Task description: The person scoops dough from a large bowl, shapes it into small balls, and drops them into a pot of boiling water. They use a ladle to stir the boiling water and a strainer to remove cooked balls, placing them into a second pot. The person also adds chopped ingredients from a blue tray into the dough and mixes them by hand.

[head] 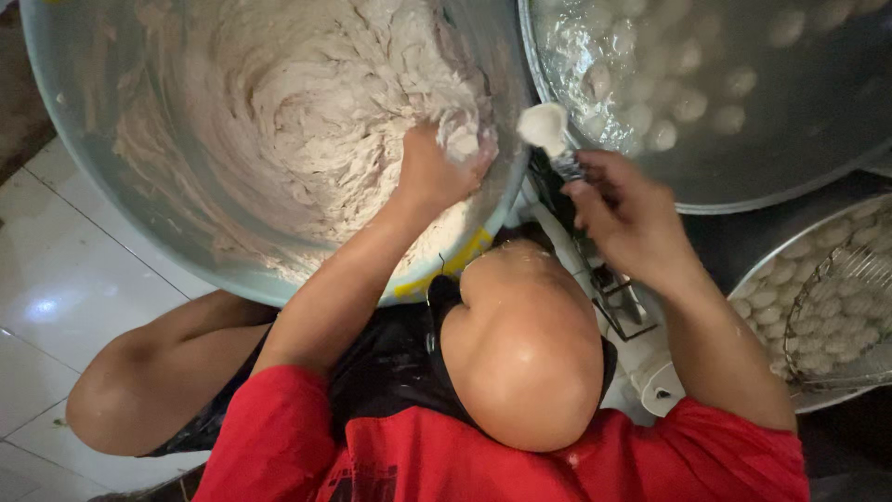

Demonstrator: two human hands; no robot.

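We look straight down on our own lap, and much is cut off. Our left hand [437, 167] is sunk into the pale paste [325, 102] at the near wall of the big basin [84, 177]; its fingers curl round a lump of paste, but their tips are buried, so we cannot tell how tightly they close. The basin's far rim runs out of the picture at the top. Our right hand [627, 214] pinches the handle of a spoon [546, 128], fingers closed on it; the spoon's bowl carries a rounded ball of paste and sits between the basin and the pot [743, 191], just at the pot's rim. Most of the handle is hidden under the fingers. In the pot, pale balls [664, 135] float in water, blurred by glare and steam, and the pot's far side is cut off. At the right edge a tray [757, 279] of balls with a wire scoop [841, 307] shows only in part. Our knee [525, 344] hides what lies beneath it.
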